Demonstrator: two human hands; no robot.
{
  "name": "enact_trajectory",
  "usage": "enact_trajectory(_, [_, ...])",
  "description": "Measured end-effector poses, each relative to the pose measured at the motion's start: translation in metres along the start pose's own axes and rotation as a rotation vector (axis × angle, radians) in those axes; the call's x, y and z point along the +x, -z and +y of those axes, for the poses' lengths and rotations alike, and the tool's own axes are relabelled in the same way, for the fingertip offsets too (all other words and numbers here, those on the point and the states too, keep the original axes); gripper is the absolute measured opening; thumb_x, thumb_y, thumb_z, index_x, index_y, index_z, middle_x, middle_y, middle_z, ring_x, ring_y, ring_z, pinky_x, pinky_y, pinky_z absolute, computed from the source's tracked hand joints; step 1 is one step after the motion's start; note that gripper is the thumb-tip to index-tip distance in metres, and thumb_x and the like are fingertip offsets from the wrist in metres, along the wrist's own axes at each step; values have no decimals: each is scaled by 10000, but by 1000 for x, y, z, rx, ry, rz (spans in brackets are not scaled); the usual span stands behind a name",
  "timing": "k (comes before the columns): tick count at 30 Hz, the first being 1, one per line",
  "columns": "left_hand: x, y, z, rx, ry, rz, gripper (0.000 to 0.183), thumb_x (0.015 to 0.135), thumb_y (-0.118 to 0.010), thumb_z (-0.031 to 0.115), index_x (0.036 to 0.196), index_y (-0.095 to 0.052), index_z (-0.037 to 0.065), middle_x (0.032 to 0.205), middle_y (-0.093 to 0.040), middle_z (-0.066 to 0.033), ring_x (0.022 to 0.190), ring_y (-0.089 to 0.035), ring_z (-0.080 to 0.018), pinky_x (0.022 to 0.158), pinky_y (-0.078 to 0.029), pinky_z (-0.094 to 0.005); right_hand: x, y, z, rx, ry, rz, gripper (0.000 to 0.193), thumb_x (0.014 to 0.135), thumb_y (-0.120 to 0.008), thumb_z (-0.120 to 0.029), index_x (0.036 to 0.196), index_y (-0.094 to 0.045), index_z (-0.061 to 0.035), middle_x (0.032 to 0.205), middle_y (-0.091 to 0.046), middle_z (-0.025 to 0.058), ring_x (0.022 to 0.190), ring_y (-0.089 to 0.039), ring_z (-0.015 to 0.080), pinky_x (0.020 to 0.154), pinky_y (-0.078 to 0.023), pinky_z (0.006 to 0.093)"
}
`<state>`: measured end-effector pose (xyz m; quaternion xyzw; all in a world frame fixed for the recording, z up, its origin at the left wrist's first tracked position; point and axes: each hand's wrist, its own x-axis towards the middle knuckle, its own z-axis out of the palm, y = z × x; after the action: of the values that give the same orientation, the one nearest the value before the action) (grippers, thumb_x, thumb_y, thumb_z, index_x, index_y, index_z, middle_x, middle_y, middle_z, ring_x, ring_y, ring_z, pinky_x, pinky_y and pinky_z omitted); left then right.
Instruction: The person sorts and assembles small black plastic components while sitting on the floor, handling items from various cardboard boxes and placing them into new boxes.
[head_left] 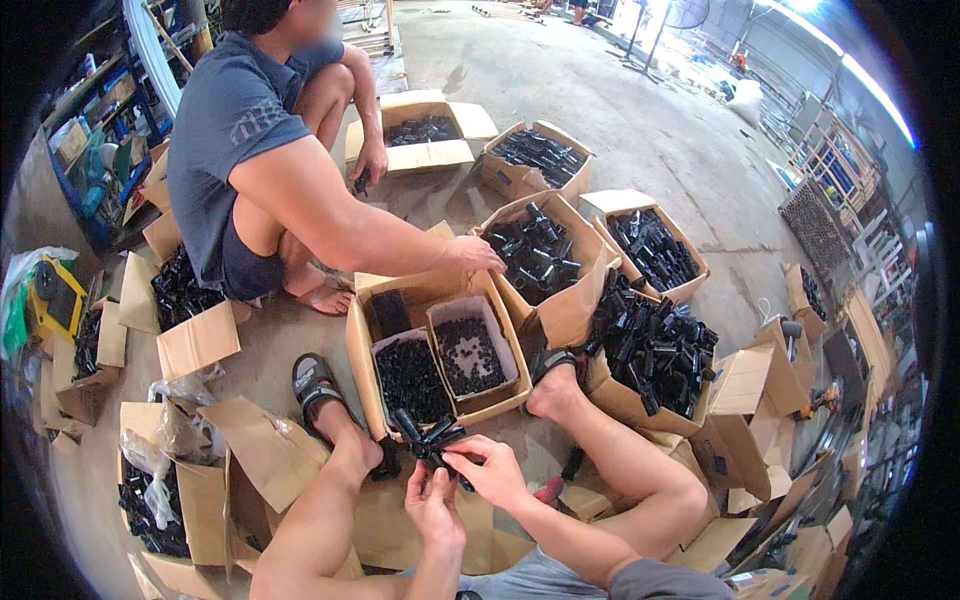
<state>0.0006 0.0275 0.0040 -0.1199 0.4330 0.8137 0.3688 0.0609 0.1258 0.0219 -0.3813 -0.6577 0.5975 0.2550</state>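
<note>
a concrete workshop floor [620,130] is crowded with open cardboard boxes of black plastic fittings, and another person [250,150] squats across from the wearer with one hand at the rim of a box. both of the wearer's hands are clamped on a black multi-armed connector [432,440], held low between the knees: the left hand [437,515] grips it from below, the right hand [490,470] pinches it from the side. just beyond it stands a divided carton [440,350] of small black parts.
</note>
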Motion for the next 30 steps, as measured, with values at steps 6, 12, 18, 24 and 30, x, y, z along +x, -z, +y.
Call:
enact_trajectory(6, [-3, -3, 2, 5, -5, -3, 392, 932, -664, -29, 1301, -537, 8, 1202, -671, -133, 1068, -669, -209, 935, -578, -390, -8, -3, -15, -107, 50, 89, 214, 886, -746, -195, 998, -763, -13, 952, -728, 136, 846, -705, 248, 758, -543, 339])
enact_trajectory(12, [-4, -2, 0, -4, -11, 1, 406, 926, -669, -32, 1307, -535, 12, 1205, -672, -136, 1073, -669, -213, 927, -584, -390, -6, -2, -21, -158, -14, 105, 252, 877, -763, -240, 972, -755, -6, 914, -713, 131, 790, -691, 239, 707, -533, 348])
enact_trajectory(18, [-4, -1, -3, 11, 7, -1, 396, 927, -671, -28, 1300, -547, 21, 1216, -669, -125, 1067, -672, -208, 918, -587, -366, -8, -8, -5, -15, 31, 124, 276, 864, -778, -257, 971, -747, -5, 915, -702, 122, 789, -688, 229, 712, -537, 339])
enact_trajectory(24, [-3, 1, -1, -8, -2, -12, 392, 920, -686, -19, 1290, -563, 29, 1215, -672, -115, 1051, -677, -197, 913, -588, -365, -5, -1, -21, -244, -21, 65, 225, 870, -773, -204, 957, -745, 2, 910, -704, 109, 822, -693, 202, 739, -546, 322])
enact_trajectory(30, [0, 6, -7, -5, 13, -12, 382, 917, -692, -16, 1278, -578, 38, 1217, -672, -102, 1068, -670, -187, 911, -587, -380, -8, -5, -4, 52, -20, 91, 207, 879, -779, -172, 962, -731, 12, 899, -708, 73, 835, -676, 129, 743, -544, 297])
